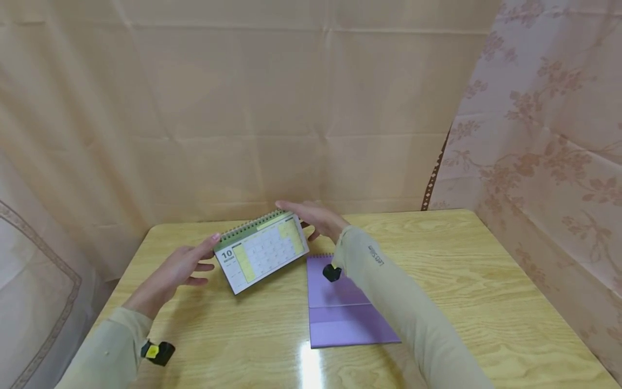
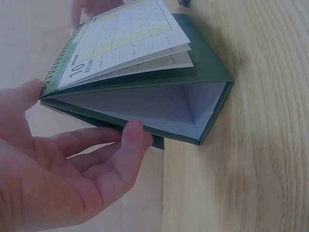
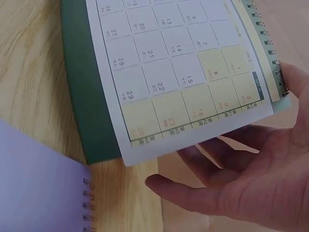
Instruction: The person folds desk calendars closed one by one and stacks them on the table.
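A green spiral-bound desk calendar [image 1: 264, 251] is held slanted, its left end lower than its right, with a page marked 10 facing up. My left hand [image 1: 175, 273] grips its left end, the thumb at the spiral edge and the other fingers behind and under the stand. In the left wrist view the calendar's stand [image 2: 212, 89] is folded out into a hollow triangle, and its pages lift slightly apart. My right hand [image 1: 320, 219] holds the upper right corner, thumb on the coil and fingers behind the page in the right wrist view.
A purple spiral-bound calendar or pad [image 1: 335, 327] lies on the wooden table [image 1: 486, 281], partly under my right forearm. A beige curtain [image 1: 291, 108] hangs behind the table, and a flowered cloth [image 1: 544, 135] hangs at the right.
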`<state>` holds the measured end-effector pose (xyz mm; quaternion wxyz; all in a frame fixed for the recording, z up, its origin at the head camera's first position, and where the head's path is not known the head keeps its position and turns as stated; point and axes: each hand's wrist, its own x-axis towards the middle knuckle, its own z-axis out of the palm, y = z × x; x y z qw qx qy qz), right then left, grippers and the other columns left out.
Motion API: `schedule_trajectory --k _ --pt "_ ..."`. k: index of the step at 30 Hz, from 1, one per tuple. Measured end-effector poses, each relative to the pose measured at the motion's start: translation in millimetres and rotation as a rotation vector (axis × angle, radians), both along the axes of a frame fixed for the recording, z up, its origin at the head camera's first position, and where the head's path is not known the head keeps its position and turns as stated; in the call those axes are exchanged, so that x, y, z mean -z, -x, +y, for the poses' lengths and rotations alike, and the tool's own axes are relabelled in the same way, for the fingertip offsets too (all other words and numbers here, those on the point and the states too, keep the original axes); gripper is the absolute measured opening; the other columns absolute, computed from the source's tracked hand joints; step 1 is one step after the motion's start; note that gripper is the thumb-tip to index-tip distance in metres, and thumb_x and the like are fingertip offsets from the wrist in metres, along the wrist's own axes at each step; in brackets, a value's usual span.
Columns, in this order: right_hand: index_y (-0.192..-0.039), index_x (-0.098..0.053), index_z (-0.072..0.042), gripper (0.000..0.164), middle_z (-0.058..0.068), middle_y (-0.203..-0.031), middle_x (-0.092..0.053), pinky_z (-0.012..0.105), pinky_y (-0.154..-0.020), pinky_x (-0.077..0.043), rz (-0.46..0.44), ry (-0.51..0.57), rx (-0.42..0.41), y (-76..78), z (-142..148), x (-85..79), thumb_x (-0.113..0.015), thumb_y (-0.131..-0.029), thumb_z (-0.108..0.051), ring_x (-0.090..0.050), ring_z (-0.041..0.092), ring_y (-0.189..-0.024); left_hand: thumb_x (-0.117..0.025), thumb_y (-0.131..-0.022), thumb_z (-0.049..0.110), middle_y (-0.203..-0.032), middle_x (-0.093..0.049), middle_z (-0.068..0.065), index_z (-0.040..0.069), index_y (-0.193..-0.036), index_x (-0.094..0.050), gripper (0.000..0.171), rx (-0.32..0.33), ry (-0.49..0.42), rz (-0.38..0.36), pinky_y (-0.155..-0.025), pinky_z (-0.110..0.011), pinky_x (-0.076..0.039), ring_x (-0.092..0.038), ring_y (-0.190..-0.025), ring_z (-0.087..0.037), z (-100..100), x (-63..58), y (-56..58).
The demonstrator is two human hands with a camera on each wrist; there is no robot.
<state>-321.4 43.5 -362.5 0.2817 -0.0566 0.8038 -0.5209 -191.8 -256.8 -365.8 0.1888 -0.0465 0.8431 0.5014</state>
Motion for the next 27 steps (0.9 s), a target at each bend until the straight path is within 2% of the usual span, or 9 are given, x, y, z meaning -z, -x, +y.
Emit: schedule_trajectory --k 5,12,21,27 --pt "-0.11 -0.073 -0.016 0.068 0.004 -0.113 -0.069 0.066 -0.099 -0.043 0.0 0.014 0.002 -0.7 0.8 0.3 -0.062 -0.082 -0.077 -0.052 0.032 -0.126 -0.043 -0.092 0.078 -0.154 -0.032 -0.034 -0.01 -0.151 -0.035 0.106 -0.039 -0.016 -0.007 -0.092 -0.045 -0.056 -0.048 -0.134 -0.046 1.6 2.1 0.6" --pt "-0.113 -0.072 -0.014 0.065 0.006 -0.115 -0.068 0.068 -0.103 -0.039 -0.033 0.038 0.003 0.7 2.2 -2.3 -0.063 -0.085 -0.073 -0.05 0.033 -0.128 -0.043 -0.092 0.079 -0.152 -0.04 -0.031 -0.007 -0.151 -0.037 0.104 -0.032 -0.023 0.004 -0.091 -0.045 -0.056 -0.051 -0.131 -0.045 4.3 2.7 1.4" --pt "-0.113 -0.072 -0.015 0.06 0.004 -0.117 -0.066 0.065 -0.106 -0.037 -0.052 0.043 -0.015 3.9 -0.2 -4.2 -0.063 -0.088 -0.069 -0.049 0.033 -0.128 -0.043 -0.092 0.079 -0.153 -0.041 -0.029 -0.001 -0.154 -0.037 0.101 -0.034 -0.016 0.019 -0.091 -0.046 -0.056 -0.055 -0.128 -0.042 2.0 5.3 4.6" --pt "-0.124 -0.07 -0.018 0.067 0.003 -0.131 -0.061 0.062 -0.106 -0.038 -0.011 0.015 0.0 1.5 1.0 -4.4 -0.064 -0.085 -0.073 -0.048 0.031 -0.131 -0.042 -0.093 0.078 -0.151 -0.042 -0.03 -0.004 -0.154 -0.036 0.102 -0.018 0.002 0.027 -0.091 -0.045 -0.055 -0.056 -0.127 -0.042 2.5 4.5 4.4"
